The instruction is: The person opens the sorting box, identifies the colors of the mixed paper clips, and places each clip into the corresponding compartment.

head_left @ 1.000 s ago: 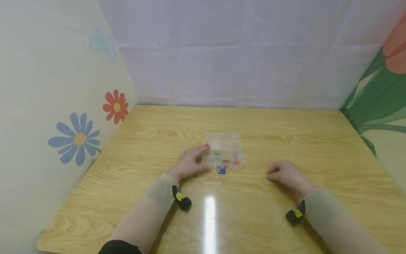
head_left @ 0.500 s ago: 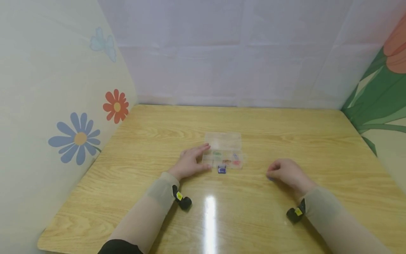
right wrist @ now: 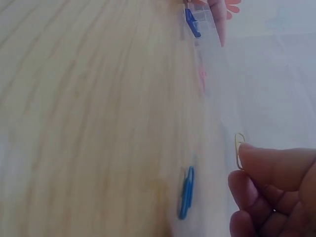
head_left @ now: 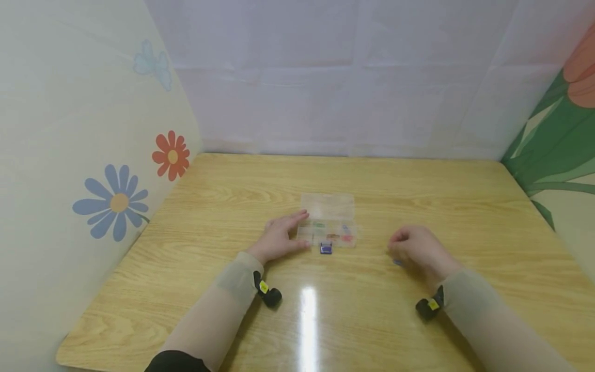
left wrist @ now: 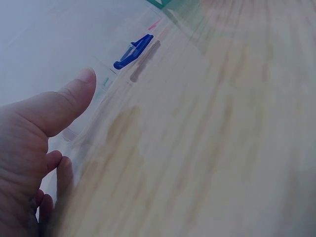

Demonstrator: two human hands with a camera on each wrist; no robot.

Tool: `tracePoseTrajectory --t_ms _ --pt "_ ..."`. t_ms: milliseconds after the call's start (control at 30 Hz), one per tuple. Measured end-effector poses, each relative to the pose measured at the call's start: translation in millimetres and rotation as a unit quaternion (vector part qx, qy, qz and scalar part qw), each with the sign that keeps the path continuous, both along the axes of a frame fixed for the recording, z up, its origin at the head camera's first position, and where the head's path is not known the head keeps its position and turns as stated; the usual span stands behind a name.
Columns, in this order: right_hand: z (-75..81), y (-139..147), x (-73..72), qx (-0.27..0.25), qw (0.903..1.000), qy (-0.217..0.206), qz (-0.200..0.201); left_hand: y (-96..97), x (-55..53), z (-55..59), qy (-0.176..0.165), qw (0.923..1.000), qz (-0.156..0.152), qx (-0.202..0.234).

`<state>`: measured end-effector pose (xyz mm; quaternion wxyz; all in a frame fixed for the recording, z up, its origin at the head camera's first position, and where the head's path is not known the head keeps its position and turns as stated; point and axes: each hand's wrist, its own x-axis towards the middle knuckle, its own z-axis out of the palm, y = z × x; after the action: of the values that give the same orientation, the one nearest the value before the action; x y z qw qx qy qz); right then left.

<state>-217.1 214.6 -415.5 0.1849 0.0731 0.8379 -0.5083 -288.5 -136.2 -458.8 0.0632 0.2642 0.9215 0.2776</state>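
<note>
A clear compartment box [head_left: 341,243] lies on the table with its lid [head_left: 327,206] folded back; small green, red and blue pieces sit in its sections. At its front edge is a blue clasp [head_left: 326,249], also seen in the left wrist view as a blue latch [left wrist: 134,51]. My left hand [head_left: 279,238] rests at the box's left side, thumb and fingers spread along it. My right hand [head_left: 418,250], right of the box, pinches a yellow paper clip [right wrist: 238,150] between thumb and finger. Below it on the table lies a blue paper clip [right wrist: 186,193].
The wood-grain table [head_left: 232,181] runs back to a white cloth wall [head_left: 353,103]. Flower-printed panels stand at the left and right sides. A bright light reflection [head_left: 308,330] shows on the table in front of the box.
My right hand has shifted slightly up and left, and the blue paper clip beneath its fingertips has come into view on the table. My left hand and the box have stayed in place.
</note>
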Motion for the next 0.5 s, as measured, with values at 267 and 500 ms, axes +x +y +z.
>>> tracePoseTrajectory --t_ms 267,500 --pt "6.2 -7.2 -11.6 0.073 0.9922 0.082 0.06 0.1 -1.0 -1.9 0.004 1.0 0.002 -0.003" --pt "9.2 -18.9 -20.4 0.064 0.9932 0.082 0.051 0.5 -0.9 -1.5 0.004 1.0 0.001 -0.002"
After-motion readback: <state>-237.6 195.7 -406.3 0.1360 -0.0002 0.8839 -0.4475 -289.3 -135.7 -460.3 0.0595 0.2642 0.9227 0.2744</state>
